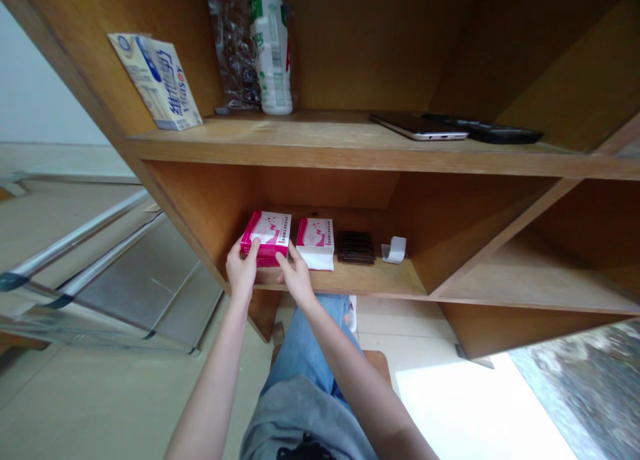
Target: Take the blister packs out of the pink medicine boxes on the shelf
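A pink and white box (268,236) stands on the lower shelf (360,281) of a wooden shelving unit. My left hand (241,270) grips its left front corner. My right hand (296,273) holds its right front corner, fingers closed against it. A second pink and white box (316,241) stands right beside it, touching my right hand's side.
A dark flat stack (355,247) and a curled white paper strip (395,250) lie further right on the lower shelf. On the upper shelf are a milk carton (161,80), a white bottle (271,47), a clear bag (235,50), a phone (419,127) and a black device (487,131). A metal frame (90,260) lies on the floor to the left.
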A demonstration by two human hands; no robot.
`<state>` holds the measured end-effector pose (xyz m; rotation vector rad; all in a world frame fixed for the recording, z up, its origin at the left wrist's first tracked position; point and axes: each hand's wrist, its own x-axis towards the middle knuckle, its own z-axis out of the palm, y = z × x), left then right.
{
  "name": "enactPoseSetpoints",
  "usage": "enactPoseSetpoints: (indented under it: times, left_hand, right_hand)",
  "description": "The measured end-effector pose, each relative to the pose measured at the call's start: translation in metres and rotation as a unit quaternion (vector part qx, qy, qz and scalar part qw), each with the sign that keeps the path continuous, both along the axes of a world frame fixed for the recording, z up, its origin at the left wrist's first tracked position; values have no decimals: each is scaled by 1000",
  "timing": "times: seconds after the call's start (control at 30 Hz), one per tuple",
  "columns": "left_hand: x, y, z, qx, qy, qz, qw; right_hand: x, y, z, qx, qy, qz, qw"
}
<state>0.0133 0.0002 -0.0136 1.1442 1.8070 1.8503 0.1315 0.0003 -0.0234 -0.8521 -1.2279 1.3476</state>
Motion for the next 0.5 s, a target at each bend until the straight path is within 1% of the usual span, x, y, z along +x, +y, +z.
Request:
enactPoseSetpoints:
  times: [0.07,0.13,0.2,0.27,0.3,0.37,0.5]
  left_hand:
    - [9,-1,7,35,1,3,999]
    - [22,0,16,63,-22,-6,998]
    - [38,1,24,79,-70,-36,994]
    - [57,2,29,81,-118,-75,987]
    - [67,2,30,81,-132,-88,984]
    - [86,0,27,87,-131,-106,982]
    - [116,-6,12,78,-57,-131,987]
  right_hand:
    - [7,-4,8,11,11,2,1000]
    - [16,-7,13,24,24,-14,999]
    - [25,-9,16,36,32,-47,998]
    - [36,-10,18,46,38,-84,995]
    - [42,-11,18,47,43,-99,993]
    - [53,-11,18,36,62,-121,990]
    - [74,-12,15,16,100,-147,984]
